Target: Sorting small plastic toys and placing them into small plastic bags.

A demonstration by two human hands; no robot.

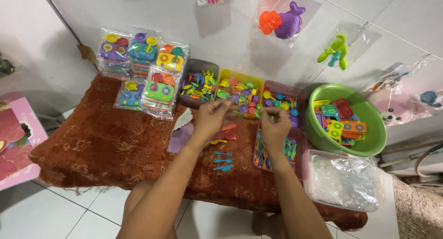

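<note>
Bare forearms rise from the bottom of the frame, and both hands meet at centre over a rust-brown patterned cushion (106, 142). Left hand (211, 118) has its fingers pressed together on the edge of a clear plastic bag (229, 124) with something red inside; right hand (275, 124) pinches the bag's other edge, holding it up between them just in front of the trays. Below the hands, three small blue toy spoons (223, 160) lie loose on the cushion, with a purple and white scrap (181, 130) just left of the left wrist.

Upper left, sealed packs of toy stoves (143, 70) are already stacked. Across the middle sit a grey tray of small cutlery (199, 85), a yellow tray of tiny pans and plates (240, 92) and a pink tray (281, 100). Right of centre, a green basin (369, 123) holds unpacked stove tops, and a pile of empty clear bags (344, 179) waits lower right, so by the look of it plenty remains to pack.
</note>
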